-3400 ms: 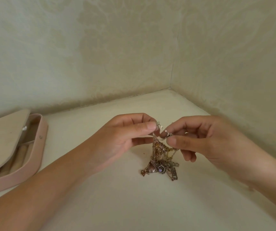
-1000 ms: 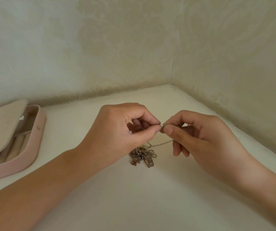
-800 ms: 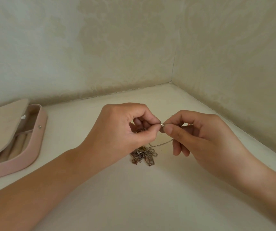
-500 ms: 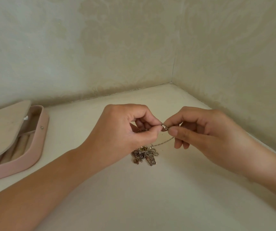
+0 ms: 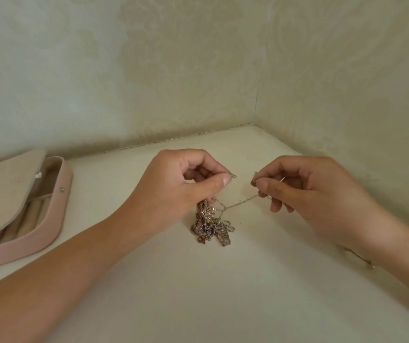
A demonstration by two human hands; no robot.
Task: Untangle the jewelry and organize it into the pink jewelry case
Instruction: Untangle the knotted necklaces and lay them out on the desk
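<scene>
Tightly, a chain end was pinched by the left hand and another by the right hand, held apart above the tangled jewelry in mid-frame.

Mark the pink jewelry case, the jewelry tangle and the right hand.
pink jewelry case (image 5: 25,246): head view, outer side wall.
jewelry tangle (image 5: 207,225): head view, its middle.
right hand (image 5: 317,194): head view, back of hand.

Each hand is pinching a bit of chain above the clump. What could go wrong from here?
1. The thin chain runs almost straight from the right hand into the tangle; pulling the hands apart could cinch the knot or snap a link.
2. The left hand grips the tangle's top, so lifting may drag the whole clump instead of freeing one strand.
</scene>
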